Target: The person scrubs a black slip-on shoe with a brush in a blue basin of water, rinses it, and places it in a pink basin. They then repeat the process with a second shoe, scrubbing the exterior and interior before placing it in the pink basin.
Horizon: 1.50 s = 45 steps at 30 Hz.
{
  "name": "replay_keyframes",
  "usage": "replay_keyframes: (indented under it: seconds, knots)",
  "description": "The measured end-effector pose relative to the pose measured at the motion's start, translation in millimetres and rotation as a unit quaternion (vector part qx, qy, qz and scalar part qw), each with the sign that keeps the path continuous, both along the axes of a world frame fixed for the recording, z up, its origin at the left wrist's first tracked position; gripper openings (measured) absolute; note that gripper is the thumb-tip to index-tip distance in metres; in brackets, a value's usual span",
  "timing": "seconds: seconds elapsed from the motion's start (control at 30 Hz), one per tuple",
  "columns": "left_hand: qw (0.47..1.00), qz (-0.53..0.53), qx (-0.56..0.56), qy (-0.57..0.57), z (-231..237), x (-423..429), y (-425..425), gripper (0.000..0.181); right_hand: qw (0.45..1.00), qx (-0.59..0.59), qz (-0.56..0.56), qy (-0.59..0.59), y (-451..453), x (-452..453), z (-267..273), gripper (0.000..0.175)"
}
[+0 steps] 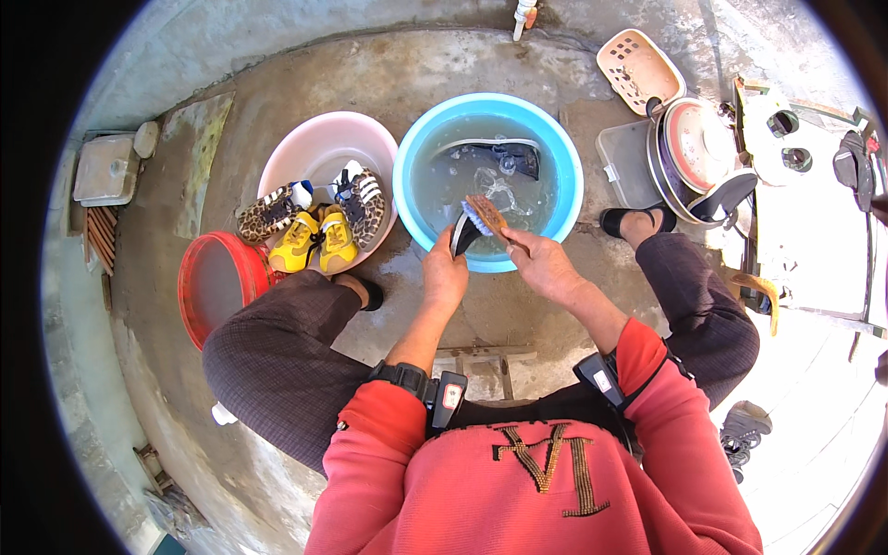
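My left hand grips a black shoe with a white sole edge over the near rim of a blue basin. In my right hand is a wooden scrubbing brush, its pale bluish bristles against the shoe. Cloudy water with some foam fills the basin, and another dark shoe with a white edge lies partly under it. Left of the blue basin, a pink basin holds leopard-print sneakers and yellow sneakers.
A red bucket stands by my left knee. At the right are a peach plastic basket, a clear plastic box and stacked basins with a dark shoe on their edge. A tap is at the far wall.
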<state>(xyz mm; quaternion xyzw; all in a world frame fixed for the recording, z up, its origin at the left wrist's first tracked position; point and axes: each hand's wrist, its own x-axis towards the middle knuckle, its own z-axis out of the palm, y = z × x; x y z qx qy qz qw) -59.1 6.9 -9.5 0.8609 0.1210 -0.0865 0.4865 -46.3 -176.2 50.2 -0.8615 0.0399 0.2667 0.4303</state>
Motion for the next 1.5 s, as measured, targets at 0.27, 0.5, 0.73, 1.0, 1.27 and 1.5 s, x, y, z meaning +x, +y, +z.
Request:
replay_keyframes:
  seconds: [0.27,0.5,0.73,1.0,1.27,1.5]
  knots:
    - [1.0,-0.013,0.005,0.023,1.8,0.4,4.5,0.052,0.992,-0.095,0.064,-0.05,9.9,6.4,-0.2,0.036]
    - [1.0,-0.008,0.001,0.002,2.6,1.7,4.2,0.053,0.966,-0.254,0.038,0.011,-14.0,45.8,-63.5,0.035]
    - [0.998,0.04,-0.041,0.002,3.2,4.9,1.6,0.044,0.988,-0.072,0.03,-0.136,-10.4,-0.1,-9.8,0.037]
    - [0.999,0.032,0.017,0.005,8.2,7.3,-2.6,0.025,0.951,-0.197,0.17,-0.165,21.2,-27.7,51.0,0.044]
    - [0.998,-0.012,0.012,0.055,10.9,-1.3,-0.9,0.046,0.953,-0.232,0.129,-0.149,3.8,34.3,-12.0,0.035]
    - [0.993,-0.067,0.092,0.041,21.0,3.9,-3.2,0.076,0.97,-0.233,0.077,-0.004,-14.6,43.2,-57.6,0.035]
